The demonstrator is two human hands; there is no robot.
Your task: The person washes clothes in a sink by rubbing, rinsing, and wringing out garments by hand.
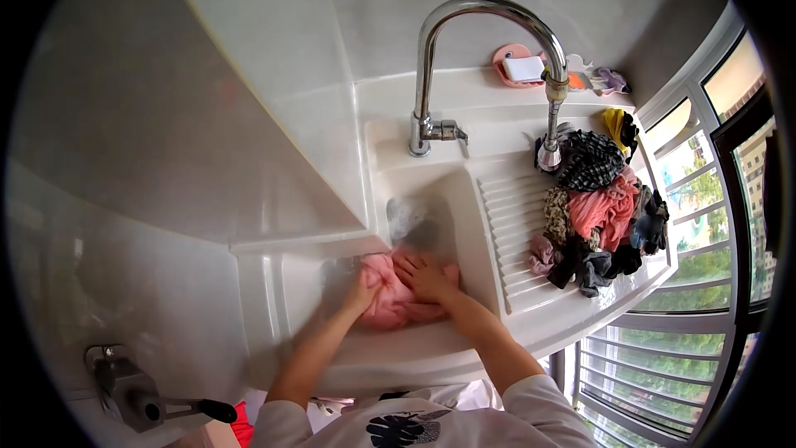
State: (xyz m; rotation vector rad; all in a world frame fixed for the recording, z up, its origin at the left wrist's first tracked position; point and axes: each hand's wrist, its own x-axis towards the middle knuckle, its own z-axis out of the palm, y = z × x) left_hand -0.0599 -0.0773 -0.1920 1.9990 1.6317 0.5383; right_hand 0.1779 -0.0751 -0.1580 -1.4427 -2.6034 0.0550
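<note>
A wet pink garment point(390, 303) lies bunched in the basin of the white sink point(485, 261), partly in cloudy water. At its left side my left hand point(362, 292) grips the cloth, with part of the fingers hidden. My right hand point(424, 278) rests on top of the garment, palm down, its fingers stretched out and slightly apart. Some pale suds point(406, 217) float behind the cloth. What kind of garment it is cannot be made out.
A tall chrome faucet point(424, 66) arches over the sink. Right of the basin is a ribbed washboard point(518, 241) beside a heap of mixed clothes point(601, 211). White soap point(524, 69) sits on the back ledge. A wall-mounted lever point(199, 409) is at lower left; barred windows point(688, 224) are at right.
</note>
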